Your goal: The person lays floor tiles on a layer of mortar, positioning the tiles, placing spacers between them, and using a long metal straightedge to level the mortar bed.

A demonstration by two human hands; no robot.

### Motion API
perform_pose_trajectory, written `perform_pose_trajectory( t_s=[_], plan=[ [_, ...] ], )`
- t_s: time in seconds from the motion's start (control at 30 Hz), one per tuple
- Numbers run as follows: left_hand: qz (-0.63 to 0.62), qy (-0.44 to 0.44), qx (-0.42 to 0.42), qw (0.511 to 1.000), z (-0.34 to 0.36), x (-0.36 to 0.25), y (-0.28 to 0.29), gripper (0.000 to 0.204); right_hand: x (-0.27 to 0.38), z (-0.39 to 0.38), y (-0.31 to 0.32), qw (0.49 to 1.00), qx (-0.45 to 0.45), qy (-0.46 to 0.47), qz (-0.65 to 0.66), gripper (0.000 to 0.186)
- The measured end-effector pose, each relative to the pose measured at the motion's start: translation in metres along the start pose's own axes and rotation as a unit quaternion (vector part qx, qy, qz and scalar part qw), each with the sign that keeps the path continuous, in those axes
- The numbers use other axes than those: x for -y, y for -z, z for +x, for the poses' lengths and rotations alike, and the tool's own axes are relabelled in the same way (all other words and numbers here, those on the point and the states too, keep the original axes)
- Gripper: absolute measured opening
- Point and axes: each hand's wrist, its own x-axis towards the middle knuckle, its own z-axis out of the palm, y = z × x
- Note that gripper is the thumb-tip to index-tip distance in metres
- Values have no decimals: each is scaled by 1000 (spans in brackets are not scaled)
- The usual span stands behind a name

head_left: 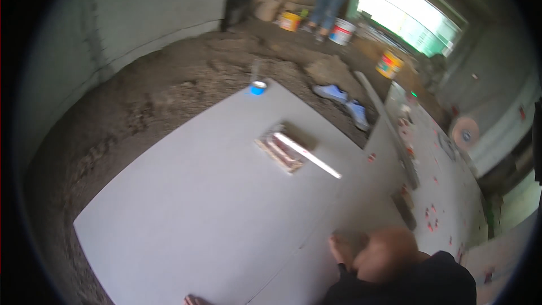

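At the bottom edge, a small piece of skin with digits (191,300) rests on the large grey tile (186,203); I cannot tell whether it is my left hand or a foot. A blurred bare extremity (340,248), hand or foot, is beside my bent bare knee (389,251) and dark clothing (406,288). Neither shows anything clearly held. Ahead on the tile lie a rectangular trowel-like tool (274,152) and a white bar (319,166) across it. A blue-and-white round container (257,89) stands at the far corner.
Rough mortar (203,62) borders the tile. A long straightedge (384,118), pale blue shoes (330,93), tiles with red pieces (446,197) and a round disc (466,135) are right. Buckets (389,63) and a standing person (330,0) are near the window (403,8).
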Motion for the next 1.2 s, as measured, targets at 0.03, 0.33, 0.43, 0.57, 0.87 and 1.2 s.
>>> perform_pose_trajectory(
  t_s=[0.03, 0.33, 0.43, 0.57, 0.87, 1.2],
  plan=[
    [33, 82, -20, 996, -31, 11, 20, 135, 20, 18, -11, 997, 38, 69, 23, 37],
    [-25, 35, -46, 998, 21, -20, 27, 120, 19, 162, -108, 944, 109, 309, -22, 39],
    [-49, 32, -55, 997, 14, -17, 19, 122, 29, 195, -118, 934, 140, 326, -50, 40],
    [-53, 30, 8, 998, -6, -19, 28, 140, 26, 223, -112, 927, 151, 327, -102, 41],
    [49, 65, 124, 989, 4, -42, 56, 133, -77, 310, -66, 951, 139, 239, -141, 44],
    [305, 115, 172, 930, 81, -39, 96, 66, -252, 436, -86, 909, -52, 403, -95, 25]
  ],
)
